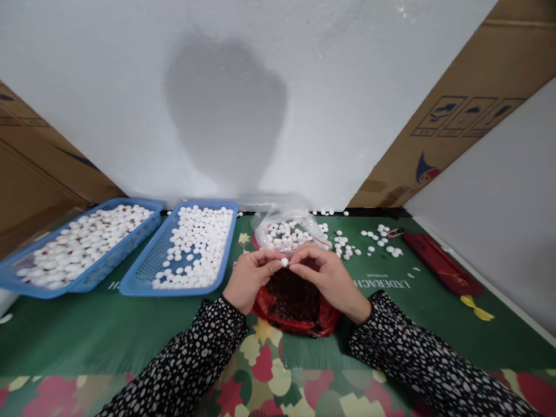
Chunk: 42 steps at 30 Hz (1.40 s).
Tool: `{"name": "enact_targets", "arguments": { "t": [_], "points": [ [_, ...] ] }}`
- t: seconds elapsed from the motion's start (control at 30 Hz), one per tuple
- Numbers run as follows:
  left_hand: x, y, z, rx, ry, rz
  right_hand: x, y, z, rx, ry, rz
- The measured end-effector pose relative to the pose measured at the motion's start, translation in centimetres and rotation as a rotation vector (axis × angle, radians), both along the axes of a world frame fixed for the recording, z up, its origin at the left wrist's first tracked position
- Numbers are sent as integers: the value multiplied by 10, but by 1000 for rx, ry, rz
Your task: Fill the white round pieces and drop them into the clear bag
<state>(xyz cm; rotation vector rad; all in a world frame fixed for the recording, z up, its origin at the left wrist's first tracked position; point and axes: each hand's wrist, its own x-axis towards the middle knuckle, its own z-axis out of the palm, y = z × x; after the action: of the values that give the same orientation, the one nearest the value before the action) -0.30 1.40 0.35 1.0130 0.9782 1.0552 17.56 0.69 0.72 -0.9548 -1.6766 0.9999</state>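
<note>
A small white ball (284, 262) is pinched at the fingertips of both my left hand (255, 277) and my right hand (326, 278), whose fingers are closed around it. Just below them lies a red plastic bag (321, 327) with its mouth spread, holding a dark brown, moist mass (294, 298). Beyond my fingers sits a clear plastic bag (315, 223) with several more white balls (289, 233) in it. Part of the red bag is hidden behind my hands.
To the left, two blue plastic baskets (125, 289) (87, 285) hold many white balls, those in the outer one brown-marked. Loose white balls (343, 246) are scattered at right. Farther right lie a dark red case (443, 263) and a yellow strip (476, 308). Cardboard (434, 133) borders the wall.
</note>
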Motion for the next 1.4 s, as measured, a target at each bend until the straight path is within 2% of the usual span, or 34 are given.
{"name": "enact_targets", "arguments": {
  "t": [0.2, 0.43, 0.63, 0.7, 0.83, 0.97, 1.1, 1.17, 1.33, 1.4],
  "points": [
    [0, -1, 1, 49, 29, 30, -4, -4, -3, -11, 28, -10],
    [-3, -1, 1, 201, 182, 29, -4, -6, -6, -60, 57, -22],
    [-4, -2, -3, 218, 211, 21, -6, -6, -7, -24, 63, -45],
    [-4, -2, -3, 196, 191, -3, -5, -6, -5, 31, 26, -17],
    [-2, -2, 1, 111, 98, -33, -3, -7, -1, 288, -124, -8],
    [-2, -3, 9, 72, -21, -73, 0, 4, 0, 427, -187, -128],
    [-6, 0, 9, 196, -53, -95, 9, 24, -1, 428, -295, -326],
    [-7, 1, 5, 262, -14, -83, 14, 28, -2, 418, -380, -273],
    [-8, 5, -3, 357, 213, -81, 11, 11, -11, 466, -817, 176],
    [-8, 6, -2, 426, 366, -53, 4, 4, -17, 487, -907, 210]
  ]
}}
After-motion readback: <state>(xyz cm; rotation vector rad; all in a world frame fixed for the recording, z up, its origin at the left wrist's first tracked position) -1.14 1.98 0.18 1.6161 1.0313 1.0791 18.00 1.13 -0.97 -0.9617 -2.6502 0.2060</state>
